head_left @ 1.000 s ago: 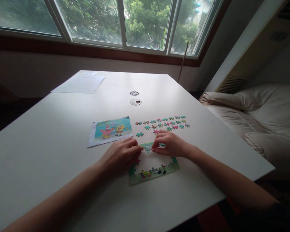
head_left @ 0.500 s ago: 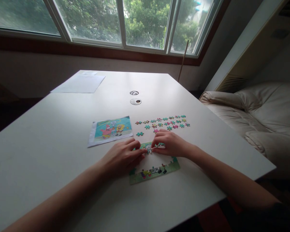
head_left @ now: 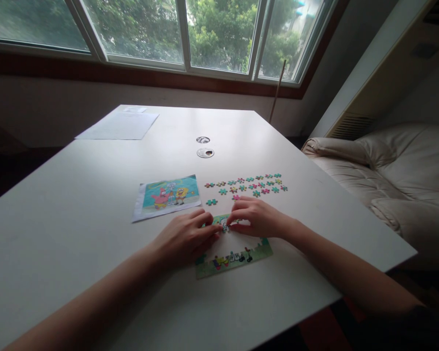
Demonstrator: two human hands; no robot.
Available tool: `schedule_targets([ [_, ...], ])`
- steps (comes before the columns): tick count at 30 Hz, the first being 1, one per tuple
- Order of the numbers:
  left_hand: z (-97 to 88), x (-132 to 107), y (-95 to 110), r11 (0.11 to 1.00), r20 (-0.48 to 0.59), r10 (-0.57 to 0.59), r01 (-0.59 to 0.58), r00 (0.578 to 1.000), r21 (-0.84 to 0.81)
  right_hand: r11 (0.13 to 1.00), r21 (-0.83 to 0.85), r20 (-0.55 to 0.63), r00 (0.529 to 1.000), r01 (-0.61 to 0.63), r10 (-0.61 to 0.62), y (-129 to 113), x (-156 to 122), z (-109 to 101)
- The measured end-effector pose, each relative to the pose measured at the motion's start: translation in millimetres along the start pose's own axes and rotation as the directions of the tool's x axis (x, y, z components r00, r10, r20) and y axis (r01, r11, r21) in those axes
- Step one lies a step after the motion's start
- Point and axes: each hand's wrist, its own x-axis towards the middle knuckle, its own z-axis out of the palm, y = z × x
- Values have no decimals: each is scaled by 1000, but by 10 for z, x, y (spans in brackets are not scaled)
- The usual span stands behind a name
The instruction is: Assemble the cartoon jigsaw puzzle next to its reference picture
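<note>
A partly assembled jigsaw puzzle (head_left: 237,261) lies near the table's front, its green border joined around a white middle. At its upper edge is a jigsaw piece (head_left: 225,225) with a pale face pattern. My left hand (head_left: 192,233) rests over the puzzle's left side, fingers bent together, its index fingertip and thumb against this piece. From the right, my right hand (head_left: 254,217) pinches the same piece between thumb and index finger. The hands hide parts of the puzzle's left and upper right edges.
Several loose jigsaw pieces (head_left: 242,188) lie in rows beyond my right hand. A printed cartoon picture (head_left: 170,195) is left of them. Farther back on the white table (head_left: 95,195) are two round inserts (head_left: 205,153) and a paper sheet (head_left: 119,126). A sofa (head_left: 398,165) stands right.
My right fingertips have shifted very slightly left at the piece. My left hand stays in nearly the same place.
</note>
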Motion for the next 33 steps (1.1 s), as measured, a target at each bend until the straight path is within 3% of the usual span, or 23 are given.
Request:
schedule_targets([
  [15,3,42,7,999,18,4,-5,1000,45,1000,16,57,998,4,-5,-4,29,-65],
  [22,-194,71,5,994,57,32,-37,998,99,989,99,157,983,-113,97,139,-12,-299],
  [26,-282,-49,-66,991,95,12,-25,995,130,980,106,190,971,-169,147,259,-144,-421],
  [33,-191,-353,-151,994,30,-64,61,997,93,948,129,142,952,-290,272,391,-458,-405],
])
